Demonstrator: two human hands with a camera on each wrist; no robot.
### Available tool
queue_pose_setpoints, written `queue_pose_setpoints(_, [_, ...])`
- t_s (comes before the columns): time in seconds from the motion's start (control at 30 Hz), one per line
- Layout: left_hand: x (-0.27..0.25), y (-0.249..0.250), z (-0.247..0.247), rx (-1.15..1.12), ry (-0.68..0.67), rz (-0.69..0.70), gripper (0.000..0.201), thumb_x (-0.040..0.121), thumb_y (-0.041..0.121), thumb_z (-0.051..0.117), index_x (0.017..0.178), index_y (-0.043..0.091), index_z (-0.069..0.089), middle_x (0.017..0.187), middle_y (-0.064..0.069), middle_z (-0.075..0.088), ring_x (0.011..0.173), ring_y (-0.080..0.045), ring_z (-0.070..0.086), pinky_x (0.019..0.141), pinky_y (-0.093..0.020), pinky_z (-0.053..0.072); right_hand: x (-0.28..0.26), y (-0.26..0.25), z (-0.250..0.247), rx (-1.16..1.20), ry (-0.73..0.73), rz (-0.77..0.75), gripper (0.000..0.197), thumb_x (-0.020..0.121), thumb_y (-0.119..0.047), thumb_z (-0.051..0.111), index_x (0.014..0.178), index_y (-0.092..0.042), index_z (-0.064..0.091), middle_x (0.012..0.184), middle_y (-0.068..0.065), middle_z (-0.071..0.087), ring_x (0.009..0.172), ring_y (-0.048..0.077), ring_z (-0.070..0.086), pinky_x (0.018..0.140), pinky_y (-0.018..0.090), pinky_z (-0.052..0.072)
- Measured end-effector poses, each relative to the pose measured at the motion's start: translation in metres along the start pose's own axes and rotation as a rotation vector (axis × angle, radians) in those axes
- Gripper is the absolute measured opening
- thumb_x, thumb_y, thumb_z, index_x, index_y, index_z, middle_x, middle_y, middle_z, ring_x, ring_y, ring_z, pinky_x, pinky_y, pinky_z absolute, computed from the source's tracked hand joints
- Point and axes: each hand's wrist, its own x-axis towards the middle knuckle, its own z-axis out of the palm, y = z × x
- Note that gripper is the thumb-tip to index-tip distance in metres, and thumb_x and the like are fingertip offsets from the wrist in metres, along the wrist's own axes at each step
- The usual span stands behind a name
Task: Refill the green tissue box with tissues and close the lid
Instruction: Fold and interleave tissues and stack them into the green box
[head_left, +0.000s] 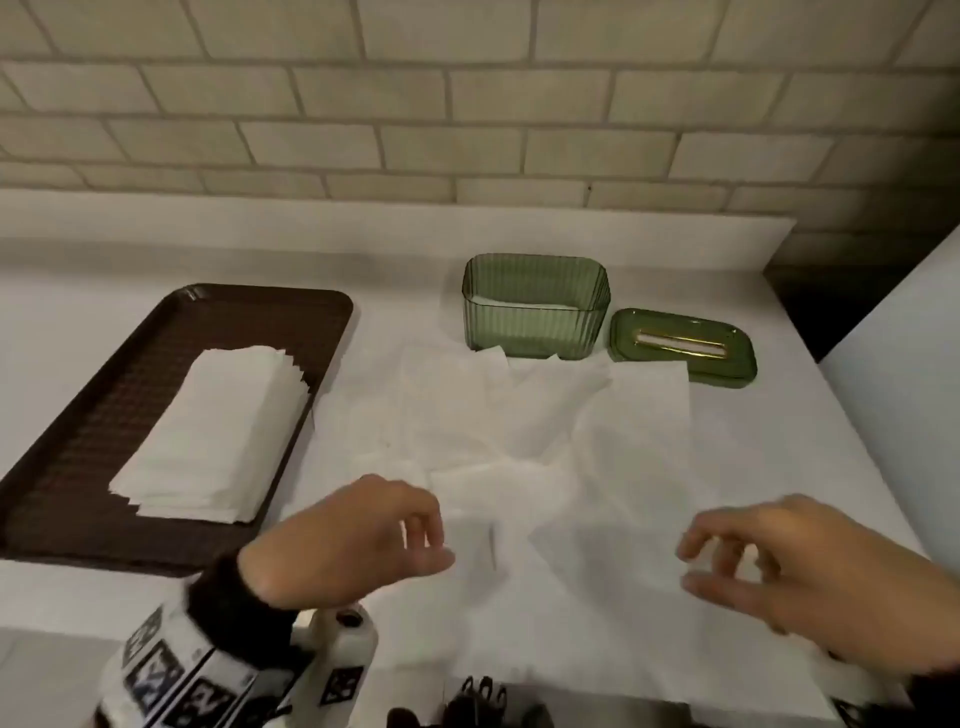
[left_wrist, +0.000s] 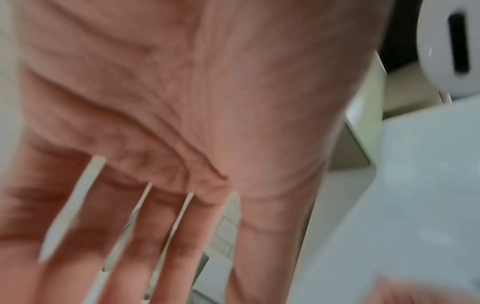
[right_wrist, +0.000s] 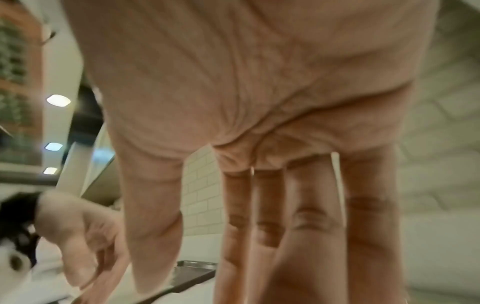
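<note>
The green ribbed tissue box (head_left: 535, 332) stands open-topped at the back of the white counter, with something white showing inside it. Its green lid (head_left: 683, 349), with a gold-edged slot, lies flat just to the right of the box. Loose white tissues (head_left: 519, 441) are spread over the counter in front of the box. My left hand (head_left: 434, 543) and right hand (head_left: 691, 564) hover over the near edge of these tissues with loosely curled fingers and hold nothing. The wrist views are blurred; they show the left fingers (left_wrist: 148, 236) and right fingers (right_wrist: 311, 216) extended and bare.
A dark brown tray (head_left: 104, 415) at the left holds a neat stack of folded tissues (head_left: 218, 431). A tiled wall (head_left: 467, 104) runs behind the counter. The counter ends at the right beside a white panel (head_left: 893, 364). A dark object (head_left: 478, 701) sits at the near edge.
</note>
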Motion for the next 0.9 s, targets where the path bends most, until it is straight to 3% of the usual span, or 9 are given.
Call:
queue_pose_setpoints(0.1, [0.047, 0.005, 0.001, 0.077, 0.19, 0.091, 0.021, 0.085, 0.048, 0.064, 0.09, 0.028, 0.063, 0.105, 0.017, 0.056, 0.1, -0.005, 0.055, 0.085, -0.022, 0.045, 0.051, -0.006, -0.014, -0.265, 0.253, -0.047, 0.025, 0.086, -0.058, 0.052, 0.089, -0.035, 0.06, 0.1, -0.019, 0.061, 0.083, -0.001, 0.057, 0.074, 0.023, 0.046])
queue_pose_setpoints(0.2, [0.083, 0.021, 0.011, 0.162, 0.063, 0.131, 0.034, 0.086, 0.048, 0.062, 0.112, 0.027, 0.066, 0.151, 0.009, 0.028, 0.135, -0.008, 0.035, 0.107, -0.03, 0.036, 0.101, -0.016, -0.012, -0.331, 0.29, -0.177, 0.022, 0.09, -0.046, 0.054, 0.103, -0.032, 0.065, 0.142, -0.012, 0.045, 0.125, 0.013, 0.045, 0.097, 0.033, 0.041])
queue_pose_setpoints(0.3, [0.106, 0.026, 0.02, 0.297, -0.046, 0.128, 0.056, 0.09, 0.052, 0.056, 0.138, 0.023, 0.052, 0.162, 0.005, 0.002, 0.148, -0.013, 0.009, 0.117, -0.036, 0.023, 0.138, -0.014, -0.003, -0.428, 0.228, -0.253, 0.03, 0.092, -0.04, 0.054, 0.12, -0.032, 0.064, 0.16, -0.01, 0.017, 0.145, 0.017, 0.016, 0.11, 0.037, 0.025])
queue_pose_setpoints(0.4, [0.118, 0.023, 0.018, 0.393, -0.124, 0.142, 0.065, 0.093, 0.051, 0.05, 0.146, 0.016, 0.039, 0.163, 0.001, 0.0, 0.149, -0.018, 0.004, 0.118, -0.04, 0.02, 0.159, -0.014, 0.001, -0.426, 0.198, -0.284, 0.036, 0.093, -0.038, 0.053, 0.129, -0.036, 0.058, 0.161, -0.012, 0.009, 0.148, 0.018, 0.002, 0.113, 0.041, 0.016])
queue_pose_setpoints(0.57, [0.118, -0.001, -0.013, 0.244, -0.066, 0.258, 0.067, 0.093, 0.05, 0.052, 0.149, 0.018, 0.033, 0.16, 0.013, 0.017, 0.144, -0.008, 0.024, 0.116, -0.034, 0.026, 0.175, -0.013, -0.006, -0.312, 0.206, -0.298, 0.028, 0.091, -0.037, 0.056, 0.119, -0.039, 0.062, 0.154, -0.017, 0.03, 0.146, 0.01, 0.013, 0.112, 0.038, 0.017])
queue_pose_setpoints(0.67, [0.108, -0.012, -0.04, -0.004, 0.093, 0.32, 0.059, 0.088, 0.046, 0.063, 0.141, 0.025, 0.048, 0.147, 0.016, 0.039, 0.133, -0.001, 0.04, 0.112, -0.02, 0.032, 0.177, -0.017, -0.023, -0.096, 0.396, -0.413, 0.013, 0.081, -0.019, 0.066, 0.086, -0.031, 0.063, 0.105, -0.02, 0.066, 0.109, 0.003, 0.056, 0.099, 0.033, 0.038])
queue_pose_setpoints(0.73, [0.104, -0.013, -0.058, -0.232, 0.275, 0.324, 0.042, 0.084, 0.032, 0.072, 0.125, 0.028, 0.064, 0.129, 0.017, 0.053, 0.111, 0.0, 0.058, 0.097, -0.01, 0.042, 0.176, -0.022, -0.041, 0.133, 0.484, -0.457, 0.021, 0.078, -0.005, 0.066, 0.075, -0.024, 0.057, 0.079, -0.018, 0.063, 0.08, 0.002, 0.06, 0.081, 0.02, 0.045])
queue_pose_setpoints(0.83, [0.111, -0.012, -0.086, -0.586, 0.491, 0.302, 0.022, 0.078, 0.009, 0.077, 0.098, 0.018, 0.076, 0.108, 0.008, 0.067, 0.076, -0.009, 0.067, 0.075, -0.008, 0.049, 0.179, -0.029, -0.076, 0.359, 0.602, -0.501, 0.023, 0.078, 0.002, 0.071, 0.075, -0.017, 0.058, 0.078, -0.016, 0.061, 0.08, 0.001, 0.06, 0.085, 0.011, 0.04])
queue_pose_setpoints(0.9, [0.126, -0.012, -0.107, -0.639, 0.607, 0.275, 0.015, 0.076, 0.005, 0.079, 0.088, 0.015, 0.076, 0.095, 0.005, 0.073, 0.068, -0.01, 0.064, 0.071, -0.013, 0.049, 0.188, -0.029, -0.101, 0.444, 0.683, -0.532, 0.022, 0.076, 0.002, 0.075, 0.077, -0.014, 0.061, 0.08, -0.012, 0.063, 0.081, 0.0, 0.06, 0.088, 0.012, 0.041])
